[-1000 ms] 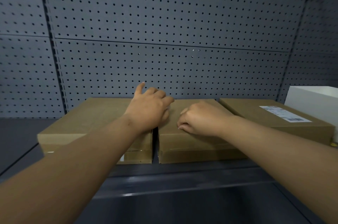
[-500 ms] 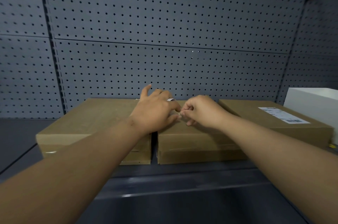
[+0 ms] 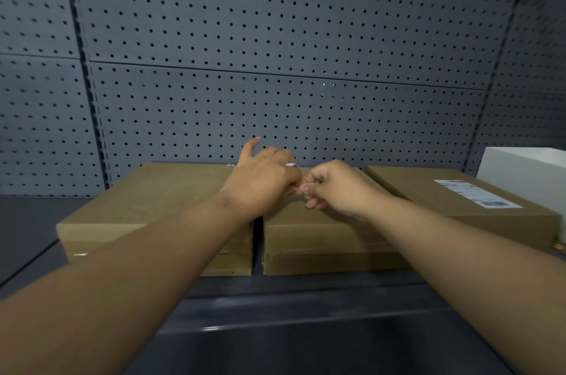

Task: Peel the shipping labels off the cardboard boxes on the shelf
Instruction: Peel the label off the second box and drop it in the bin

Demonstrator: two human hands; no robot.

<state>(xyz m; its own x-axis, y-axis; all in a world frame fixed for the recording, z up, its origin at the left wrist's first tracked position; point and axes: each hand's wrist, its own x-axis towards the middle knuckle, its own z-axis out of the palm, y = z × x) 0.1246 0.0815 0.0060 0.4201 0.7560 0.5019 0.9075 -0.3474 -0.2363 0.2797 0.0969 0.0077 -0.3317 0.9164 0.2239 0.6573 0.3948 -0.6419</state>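
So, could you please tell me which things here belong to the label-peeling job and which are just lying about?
Part of the job:
- left box
- middle box, both hands over it
- right box with its label
- white scrap at the left hand
- right hand, fingers curled

Just there:
- white box
- pegboard

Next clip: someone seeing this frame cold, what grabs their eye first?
Two bare forearms converge at centre, where the left hand and right hand meet fingers-to-fingers over the middle cardboard box, a white scrap showing by the left hand. Next, the white shipping label on the right box, against the grey pegboard wall.
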